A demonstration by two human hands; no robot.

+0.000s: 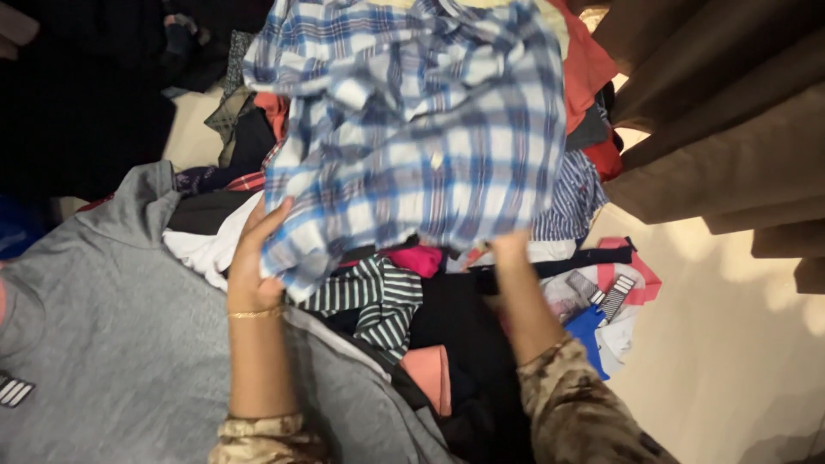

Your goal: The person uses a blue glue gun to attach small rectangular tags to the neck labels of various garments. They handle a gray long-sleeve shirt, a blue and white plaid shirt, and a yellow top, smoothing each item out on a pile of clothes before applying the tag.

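Holding the blue and white checked shirt [412,129] up over the heap, both hands grip its lower hem: the left hand [253,258] at about 8 o'clock of the shirt, fingers curled around the cloth edge, and the right hand [509,247] at about 5 o'clock, its fingers hidden under the fabric, so I cannot tell exactly how they pinch. The shirt hangs crumpled at the 12 o'clock part of the view, above the pile of clothes [430,326]. To do this well, I judge the hands should keep the hem tight and move apart, so the cloth opens flat.

For room: the brown curtain [722,120] stands close at 2 o'clock, near the shirt's right edge. A grey sweatshirt [112,344] covers the 8 o'clock side. Bare cream floor [730,361] lies at 4 o'clock, the most open place.
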